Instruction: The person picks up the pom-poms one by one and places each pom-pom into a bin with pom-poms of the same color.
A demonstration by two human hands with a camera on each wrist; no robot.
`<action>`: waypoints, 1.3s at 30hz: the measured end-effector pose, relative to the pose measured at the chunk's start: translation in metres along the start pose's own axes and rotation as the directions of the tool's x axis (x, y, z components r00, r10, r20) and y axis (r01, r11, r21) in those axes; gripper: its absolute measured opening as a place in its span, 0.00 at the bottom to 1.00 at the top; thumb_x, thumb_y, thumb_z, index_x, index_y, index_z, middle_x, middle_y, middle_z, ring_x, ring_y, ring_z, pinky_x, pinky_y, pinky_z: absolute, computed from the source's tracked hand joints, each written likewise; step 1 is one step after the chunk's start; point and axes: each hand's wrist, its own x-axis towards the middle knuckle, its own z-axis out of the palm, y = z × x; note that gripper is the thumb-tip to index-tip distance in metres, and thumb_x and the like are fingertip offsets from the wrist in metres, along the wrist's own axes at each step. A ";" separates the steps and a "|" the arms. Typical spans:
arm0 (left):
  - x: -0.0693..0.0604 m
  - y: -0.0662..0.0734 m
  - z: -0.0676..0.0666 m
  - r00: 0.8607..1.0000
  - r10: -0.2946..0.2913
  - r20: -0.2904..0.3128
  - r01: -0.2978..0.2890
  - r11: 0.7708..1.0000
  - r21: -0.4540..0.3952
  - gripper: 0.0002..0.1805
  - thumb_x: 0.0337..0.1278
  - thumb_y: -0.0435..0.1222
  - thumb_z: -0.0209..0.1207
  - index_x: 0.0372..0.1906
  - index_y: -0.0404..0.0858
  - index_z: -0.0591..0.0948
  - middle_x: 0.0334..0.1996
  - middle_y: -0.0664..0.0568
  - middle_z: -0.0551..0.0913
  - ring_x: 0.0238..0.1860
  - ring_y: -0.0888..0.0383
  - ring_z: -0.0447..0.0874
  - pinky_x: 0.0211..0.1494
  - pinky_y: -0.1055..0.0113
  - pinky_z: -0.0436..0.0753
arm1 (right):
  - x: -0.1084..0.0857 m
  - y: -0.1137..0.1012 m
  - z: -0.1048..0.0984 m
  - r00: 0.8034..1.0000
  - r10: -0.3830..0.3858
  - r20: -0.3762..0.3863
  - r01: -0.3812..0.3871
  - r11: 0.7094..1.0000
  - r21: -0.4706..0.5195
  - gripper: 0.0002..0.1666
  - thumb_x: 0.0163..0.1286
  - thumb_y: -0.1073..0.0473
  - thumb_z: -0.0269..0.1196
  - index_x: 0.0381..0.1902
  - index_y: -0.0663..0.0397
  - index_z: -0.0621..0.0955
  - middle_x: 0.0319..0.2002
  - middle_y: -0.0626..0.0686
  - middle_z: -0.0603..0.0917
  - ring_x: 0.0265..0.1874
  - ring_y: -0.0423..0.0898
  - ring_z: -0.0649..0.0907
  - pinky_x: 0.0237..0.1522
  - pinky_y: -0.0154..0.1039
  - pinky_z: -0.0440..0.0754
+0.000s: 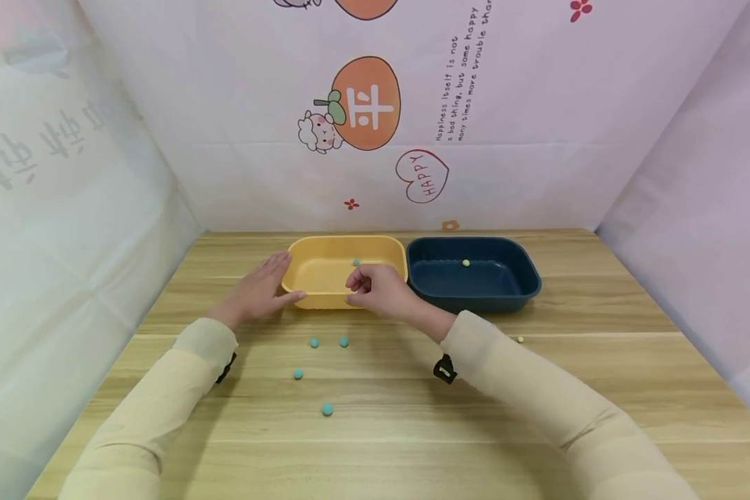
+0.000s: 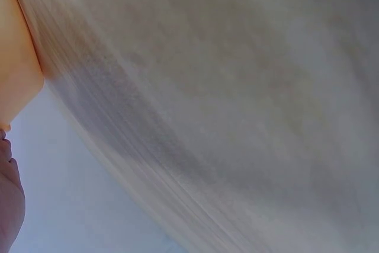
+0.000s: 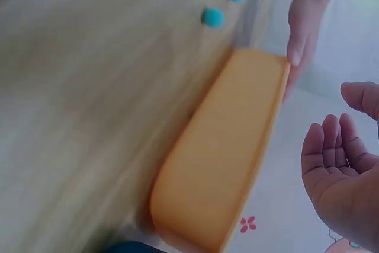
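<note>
And the right hand [image 1: 384,292] hung half-curled and empty over the yellow tray [image 1: 328,301], the left hand [image 1: 256,288] straight-fingered at its left end, while four blue balls [image 1: 328,410] lay nearer on the table [image 1: 406,444], seemingly light, rolly, best pinched mid-side.

The left wrist view crops the yellow tray [image 2: 18,57].

A wood-grain tabletop [image 1: 387,451] meets a pale far wall [image 1: 244,139] printed with an orange cartoon [image 1: 364,104], between whitish left wall [image 1: 69,215] and right wall [image 1: 706,215].
</note>
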 end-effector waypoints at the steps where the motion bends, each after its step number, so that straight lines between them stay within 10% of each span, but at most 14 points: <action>1: 0.000 0.000 0.000 1.000 0.000 0.000 0.000 1.000 0.000 0.54 0.64 0.67 0.43 0.76 0.29 0.44 0.76 0.37 0.43 0.76 0.45 0.37 0.75 0.52 0.42 | -0.003 0.000 0.001 1.000 0.008 0.006 -0.008 1.000 0.005 0.09 0.60 0.64 0.71 0.36 0.60 0.81 0.30 0.50 0.80 0.28 0.43 0.77 0.33 0.31 0.78; 19: 0.001 0.000 0.001 1.000 0.004 -0.005 -0.004 1.000 0.006 0.54 0.65 0.66 0.44 0.75 0.28 0.45 0.76 0.37 0.42 0.76 0.43 0.37 0.75 0.52 0.42 | -0.031 0.015 0.033 0.988 0.009 0.156 -0.019 0.998 0.066 0.15 0.58 0.67 0.71 0.42 0.68 0.81 0.39 0.61 0.83 0.33 0.42 0.80 0.38 0.31 0.80; 39: 0.001 -0.002 0.001 1.000 0.010 -0.011 -0.010 1.000 0.002 0.54 0.64 0.65 0.45 0.75 0.27 0.46 0.76 0.36 0.44 0.76 0.44 0.38 0.75 0.52 0.43 | -0.018 0.021 0.058 0.970 0.088 0.226 -0.068 0.993 -0.095 0.14 0.56 0.69 0.72 0.40 0.61 0.81 0.36 0.51 0.82 0.32 0.40 0.80 0.37 0.30 0.80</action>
